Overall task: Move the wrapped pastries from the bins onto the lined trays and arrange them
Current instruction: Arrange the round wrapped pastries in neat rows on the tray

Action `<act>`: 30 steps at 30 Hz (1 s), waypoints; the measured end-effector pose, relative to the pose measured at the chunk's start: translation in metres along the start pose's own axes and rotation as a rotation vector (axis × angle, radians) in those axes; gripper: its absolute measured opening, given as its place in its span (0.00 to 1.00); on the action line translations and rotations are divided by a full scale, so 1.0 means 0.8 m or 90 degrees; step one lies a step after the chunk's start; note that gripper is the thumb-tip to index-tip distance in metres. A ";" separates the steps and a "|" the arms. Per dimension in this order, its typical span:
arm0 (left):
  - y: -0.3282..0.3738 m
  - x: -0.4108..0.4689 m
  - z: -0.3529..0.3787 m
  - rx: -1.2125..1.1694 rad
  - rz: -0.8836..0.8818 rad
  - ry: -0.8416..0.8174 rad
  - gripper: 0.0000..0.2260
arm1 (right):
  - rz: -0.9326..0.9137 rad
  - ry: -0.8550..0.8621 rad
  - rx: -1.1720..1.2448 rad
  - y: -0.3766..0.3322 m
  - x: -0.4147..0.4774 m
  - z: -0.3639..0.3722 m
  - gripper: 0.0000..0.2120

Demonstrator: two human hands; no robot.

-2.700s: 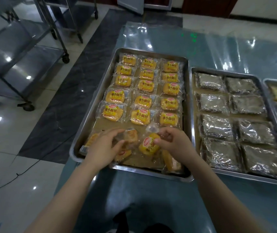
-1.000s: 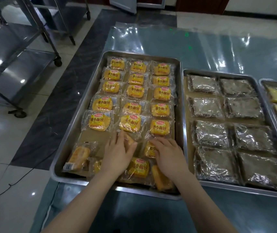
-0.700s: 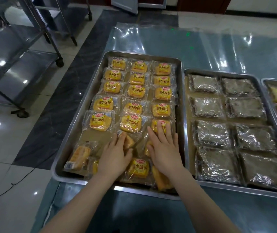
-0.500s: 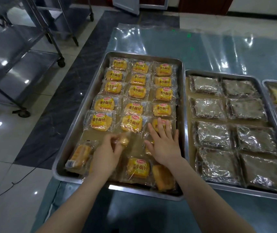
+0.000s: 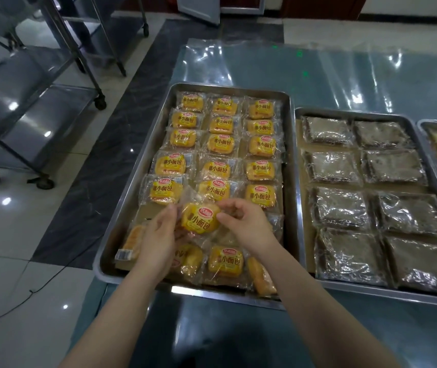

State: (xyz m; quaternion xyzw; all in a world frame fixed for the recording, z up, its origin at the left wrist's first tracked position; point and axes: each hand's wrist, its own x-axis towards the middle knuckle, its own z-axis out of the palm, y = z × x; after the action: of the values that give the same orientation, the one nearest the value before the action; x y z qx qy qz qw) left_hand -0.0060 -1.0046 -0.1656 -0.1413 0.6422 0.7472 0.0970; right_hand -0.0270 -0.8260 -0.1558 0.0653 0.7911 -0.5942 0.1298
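Left hand [image 5: 156, 235] and right hand [image 5: 249, 227] together grip one yellow wrapped bun [image 5: 200, 218], held label-up above the near rows of the lined tray [image 5: 143, 166].

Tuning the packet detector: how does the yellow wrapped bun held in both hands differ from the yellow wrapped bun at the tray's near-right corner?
The held yellow wrapped bun is lifted between the left hand and right hand, label facing up. The near-right corner bun lies in the steel tray at a slant, no label showing. Both are in clear plastic wrap.
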 end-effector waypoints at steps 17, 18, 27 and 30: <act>-0.024 -0.021 -0.076 0.603 0.329 0.201 0.13 | -0.226 0.095 -0.628 0.037 0.006 0.017 0.26; -0.023 -0.022 -0.081 0.622 0.355 0.228 0.12 | -0.224 0.040 -0.636 0.041 0.008 0.021 0.27; -0.014 -0.019 -0.117 0.697 0.196 0.307 0.35 | -0.224 -0.171 -0.726 0.055 0.019 0.037 0.28; -0.011 -0.021 -0.129 0.615 0.174 0.309 0.32 | -0.212 -0.133 -0.725 0.050 0.015 0.038 0.29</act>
State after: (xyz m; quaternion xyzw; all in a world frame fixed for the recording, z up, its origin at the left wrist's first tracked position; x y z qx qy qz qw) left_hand 0.0215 -1.1049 -0.1820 -0.1642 0.9281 0.3196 -0.0975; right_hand -0.0241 -0.8439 -0.2040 -0.1979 0.9676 -0.0924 0.1269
